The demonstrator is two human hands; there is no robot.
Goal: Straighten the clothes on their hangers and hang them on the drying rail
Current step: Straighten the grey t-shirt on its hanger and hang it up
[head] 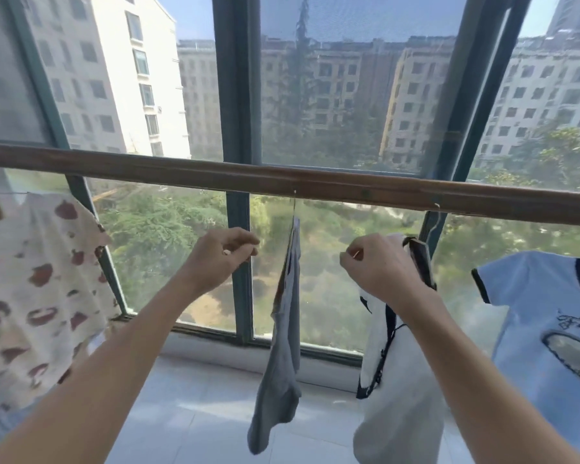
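Looking down past our forearms, we see a brown wooden rail [315, 182] running across in front of the window [235, 95]. A grey garment [282, 313] hangs edge-on from the rail's middle, between our two hands. Our left hand [223, 254] is raised just left of it, fingers curled with thumb against fingertips; whether they pinch anything we cannot tell. Our right hand [379, 262] is raised just right of it, fingers curled likewise, next to the dark hanger [422, 259] of a white garment with dark trim [399, 380]; whether it grips anything is unclear. A blotch-patterned shirt [37, 296] hangs far left, a pale blue shirt [543, 323] far right.
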